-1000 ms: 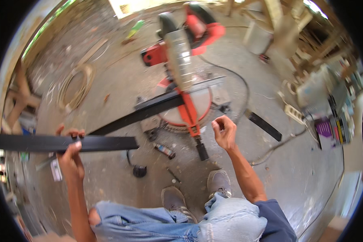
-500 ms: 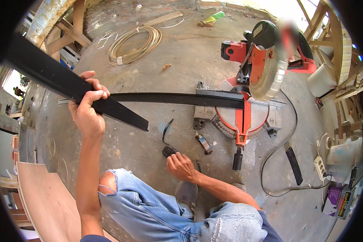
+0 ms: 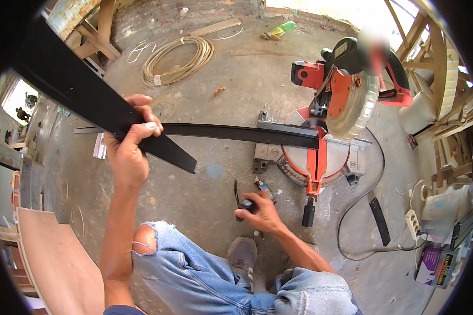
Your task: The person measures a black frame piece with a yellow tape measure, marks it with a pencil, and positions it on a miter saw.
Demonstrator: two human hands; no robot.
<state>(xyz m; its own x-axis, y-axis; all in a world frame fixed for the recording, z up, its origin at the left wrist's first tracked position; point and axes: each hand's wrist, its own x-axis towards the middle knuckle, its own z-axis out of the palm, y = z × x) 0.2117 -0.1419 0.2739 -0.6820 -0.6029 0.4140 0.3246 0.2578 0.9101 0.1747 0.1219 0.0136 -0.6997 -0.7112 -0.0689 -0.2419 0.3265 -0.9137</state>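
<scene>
My left hand (image 3: 129,157) grips a long black metal profile (image 3: 79,92), fingers wrapped round it. It slants from the upper left down toward the middle, held above the floor. In my right hand (image 3: 266,216), closed near the floor in front of my shoes, is a rounded black tape measure (image 3: 248,205) with a dark strap hanging beside it. A small blue-and-dark item (image 3: 264,187) lies just beyond that hand, partly hidden. Another black profile (image 3: 220,132) rests with its right end on the bed of a red miter saw (image 3: 315,157), whose head is raised.
Coiled pale hose (image 3: 151,65) and a green bottle (image 3: 283,28) lie farther back. A black cable (image 3: 386,157) loops right of the saw toward a white power strip (image 3: 412,223). A short black offcut (image 3: 379,221) lies nearby. A curved wooden sheet (image 3: 52,252) stands at lower left.
My right hand has picked the tape measure up off the floor and moved it rightward. My left hand still holds the profile, shifted slightly right in view.
</scene>
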